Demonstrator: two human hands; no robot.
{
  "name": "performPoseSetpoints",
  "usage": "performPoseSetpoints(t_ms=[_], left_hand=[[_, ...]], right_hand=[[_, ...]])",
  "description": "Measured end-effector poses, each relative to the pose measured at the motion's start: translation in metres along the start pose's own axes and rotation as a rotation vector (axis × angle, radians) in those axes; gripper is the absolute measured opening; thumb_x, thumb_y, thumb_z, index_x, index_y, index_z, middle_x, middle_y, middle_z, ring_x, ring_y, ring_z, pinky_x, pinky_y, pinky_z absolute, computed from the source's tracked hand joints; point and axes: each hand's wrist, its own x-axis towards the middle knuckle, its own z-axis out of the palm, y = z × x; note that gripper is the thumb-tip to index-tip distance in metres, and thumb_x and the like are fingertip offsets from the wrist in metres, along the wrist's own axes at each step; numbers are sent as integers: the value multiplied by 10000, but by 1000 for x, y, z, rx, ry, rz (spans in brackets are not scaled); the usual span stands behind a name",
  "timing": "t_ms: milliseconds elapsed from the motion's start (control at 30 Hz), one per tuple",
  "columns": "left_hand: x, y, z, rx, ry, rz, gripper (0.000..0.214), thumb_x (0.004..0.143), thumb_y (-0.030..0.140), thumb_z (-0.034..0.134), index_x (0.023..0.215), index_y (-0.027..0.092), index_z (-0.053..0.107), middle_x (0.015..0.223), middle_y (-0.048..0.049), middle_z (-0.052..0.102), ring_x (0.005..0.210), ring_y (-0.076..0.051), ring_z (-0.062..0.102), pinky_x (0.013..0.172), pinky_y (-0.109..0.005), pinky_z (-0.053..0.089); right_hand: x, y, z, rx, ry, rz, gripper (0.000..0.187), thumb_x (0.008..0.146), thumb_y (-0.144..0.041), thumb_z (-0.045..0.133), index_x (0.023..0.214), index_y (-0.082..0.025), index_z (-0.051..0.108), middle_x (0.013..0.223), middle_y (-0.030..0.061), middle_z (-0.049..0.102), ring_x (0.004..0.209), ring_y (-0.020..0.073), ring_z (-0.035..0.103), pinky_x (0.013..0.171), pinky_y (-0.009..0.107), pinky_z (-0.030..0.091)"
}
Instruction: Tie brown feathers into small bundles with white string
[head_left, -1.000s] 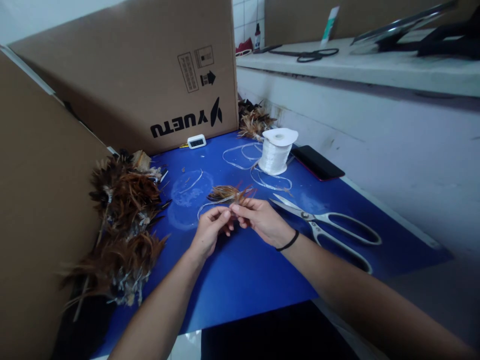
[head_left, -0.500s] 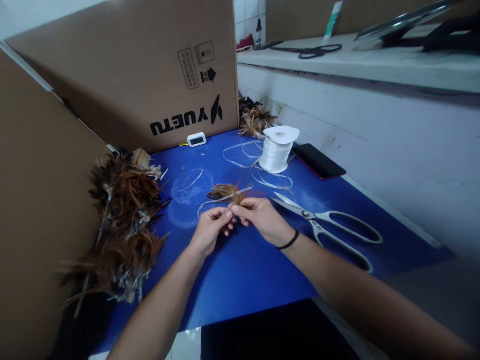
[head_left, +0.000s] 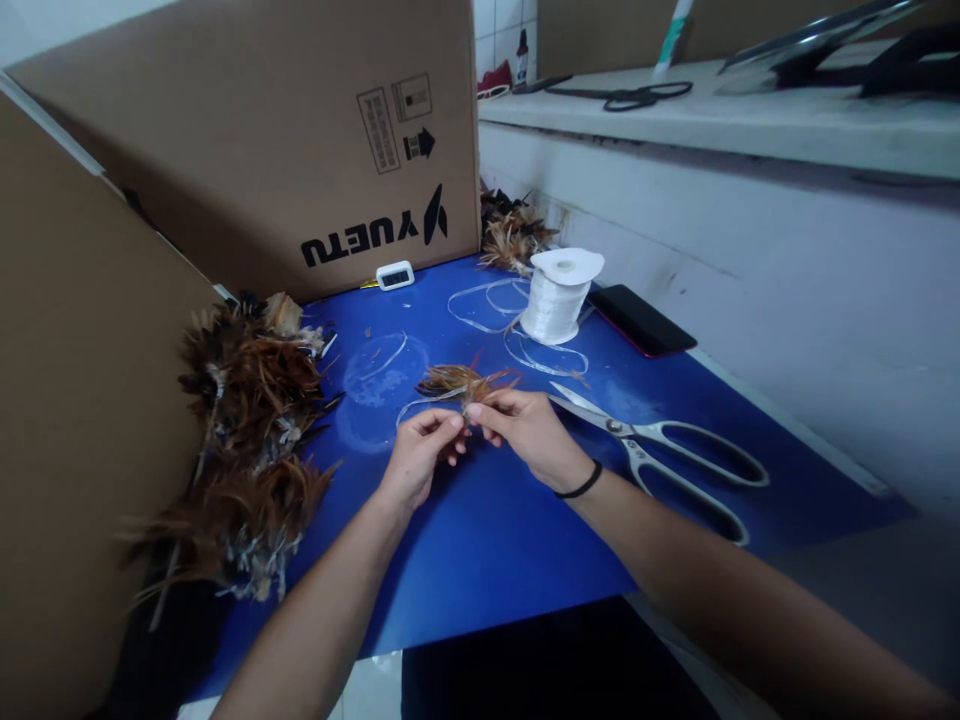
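Note:
Over the blue mat (head_left: 487,540), my left hand (head_left: 416,462) and my right hand (head_left: 529,432) meet at their fingertips. Both pinch the base of a small bunch of brown feathers (head_left: 459,381), which fans away from me. A thin white cord (head_left: 420,405) runs from the bunch to the left and loops on the mat. A black band circles my right wrist. A spool of white cord (head_left: 559,296) stands beyond my hands, with loose loops of cord around it.
White-handled scissors (head_left: 660,452) lie to the right of my right hand. A large heap of brown feathers (head_left: 244,440) lies at the left, by a cardboard wall. A cardboard box (head_left: 300,150), a small white timer (head_left: 395,274), a black phone (head_left: 641,320) and more feathers (head_left: 514,232) sit behind.
My hands stay pinched on the feather bunch and have barely shifted. The feathers have turned a little between my fingers.

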Motion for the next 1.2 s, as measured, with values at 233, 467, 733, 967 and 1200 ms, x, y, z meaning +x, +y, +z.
performPoseSetpoints(t_ms=[233, 467, 733, 967, 1200], left_hand=[[1, -1, 0, -6, 20, -14, 240, 692, 359, 704, 738, 129, 654, 662, -15, 607, 522, -65, 518, 432, -166, 364], [1, -2, -1, 20, 43, 11, 223, 693, 351, 702, 739, 136, 663, 663, -12, 612, 524, -66, 513, 438, -170, 364], [1, -2, 2, 66, 92, 28, 226, 691, 358, 696, 723, 136, 667, 656, -17, 619, 519, -71, 506, 444, -179, 369], [0, -1, 2, 111, 106, 52, 234, 700, 362, 685, 723, 130, 670, 631, -15, 610, 515, -77, 502, 447, -184, 378], [0, -3, 3, 209, 158, 145, 232, 701, 375, 676, 734, 146, 685, 559, 1, 584, 495, -91, 502, 451, -202, 387]], right_hand=[[0, 0, 0, -30, 4, 9, 239, 695, -377, 673, 691, -144, 621, 563, -16, 567, 452, 71, 444, 444, 229, 355], [-1, -4, 0, -97, 32, -28, 240, 714, -375, 647, 640, -148, 633, 515, -15, 556, 455, 80, 461, 445, 226, 354], [-1, -3, 2, -24, 19, -19, 189, 702, -335, 653, 680, -149, 628, 561, -11, 574, 480, 82, 480, 431, 218, 366], [-1, -1, 4, 38, 48, 32, 176, 660, -295, 681, 698, -147, 593, 550, -18, 567, 467, 84, 488, 416, 219, 385], [0, -1, 6, 73, 83, 48, 170, 631, -266, 691, 675, -156, 569, 572, -9, 588, 465, 88, 509, 408, 222, 406]])
